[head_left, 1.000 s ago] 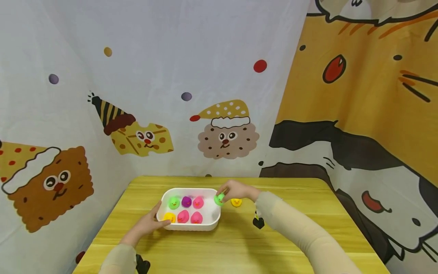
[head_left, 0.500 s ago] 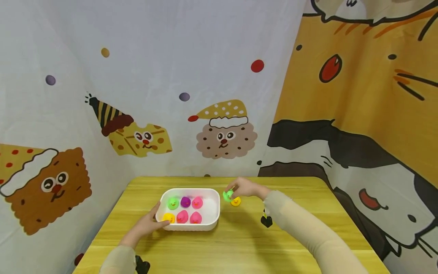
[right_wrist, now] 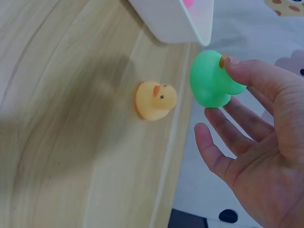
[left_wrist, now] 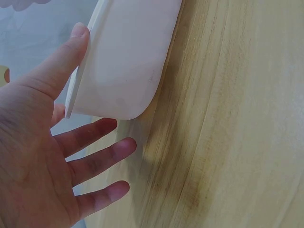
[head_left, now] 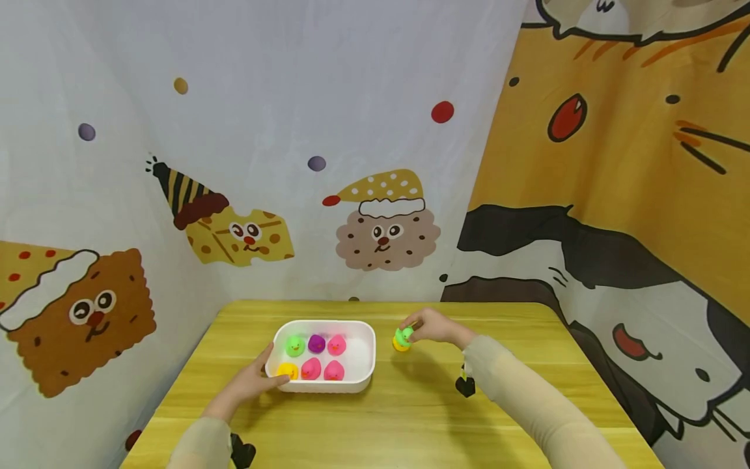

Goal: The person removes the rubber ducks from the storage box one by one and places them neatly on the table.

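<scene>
My left hand (head_left: 253, 381) holds the near-left corner of a white plastic tub (head_left: 328, 387), its thumb along the rim (left_wrist: 85, 57). The other fingers spread beside the tub's wall, fairly straight. Inside the tub sit small rubber ducks: a green duck (head_left: 295, 346), a purple one, a yellow one and several pink ones. Right of the tub, my right hand (head_left: 435, 325) pinches a green rubber duck (right_wrist: 209, 78) between thumb and fingers. A yellow rubber duck (right_wrist: 153, 102) stands upright on the table, just under the held duck in the head view; a gap shows between them in the right wrist view.
The tub stands on a wood-grain table (head_left: 351, 430) with rounded far corners. Behind the table hangs a white cloth (head_left: 263, 98) with cartoon prints, and an orange cat print lies to the right.
My right hand has carried the green duck rightward, away from the tub's right rim to over the yellow duck. My left hand stays at the tub's corner.
</scene>
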Motion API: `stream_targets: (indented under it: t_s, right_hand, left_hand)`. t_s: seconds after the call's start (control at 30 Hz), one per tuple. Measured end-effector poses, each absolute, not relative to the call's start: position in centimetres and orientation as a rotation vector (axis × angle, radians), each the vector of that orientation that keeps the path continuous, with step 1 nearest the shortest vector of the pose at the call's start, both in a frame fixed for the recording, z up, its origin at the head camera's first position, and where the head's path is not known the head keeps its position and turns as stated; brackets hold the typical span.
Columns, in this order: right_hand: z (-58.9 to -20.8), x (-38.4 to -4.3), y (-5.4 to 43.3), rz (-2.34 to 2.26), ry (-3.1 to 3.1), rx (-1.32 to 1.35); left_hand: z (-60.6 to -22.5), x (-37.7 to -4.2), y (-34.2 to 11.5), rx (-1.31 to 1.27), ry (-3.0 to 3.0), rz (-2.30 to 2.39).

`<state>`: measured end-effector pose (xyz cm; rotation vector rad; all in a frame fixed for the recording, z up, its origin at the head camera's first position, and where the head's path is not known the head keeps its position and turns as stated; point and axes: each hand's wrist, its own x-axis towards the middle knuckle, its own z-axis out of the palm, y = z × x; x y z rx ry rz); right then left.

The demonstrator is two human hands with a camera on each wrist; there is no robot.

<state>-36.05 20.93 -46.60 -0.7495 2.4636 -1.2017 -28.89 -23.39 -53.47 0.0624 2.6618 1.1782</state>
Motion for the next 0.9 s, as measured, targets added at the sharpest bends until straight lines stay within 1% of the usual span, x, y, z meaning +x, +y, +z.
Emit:
stream_targets:
  t_s: [0.13,0.37,0.67,0.9]
  right_hand:
    - [-47.1,-36.2,21.8,-1.263,2.439,-0.803]
    - [-47.9,-36.6,22.7,-1.264,2.493,-0.670]
    - [-49.2,-36.8,23.5,-1.235,2.567,-0.647]
    - [-49.9,-37.1,24.2,-1.222,2.594,-0.567]
  left_hand:
    - [-53.3,-29.1,-23.5,0.078,2.664,1.174]
    - [-53.2,-29.1,-23.4,0.062,2.652,1.173]
    - [-53.3,-28.6,-23.5,0.085,2.692,1.144]
    - [-53.3,-28.9,-23.4,0.056,2.673,1.163]
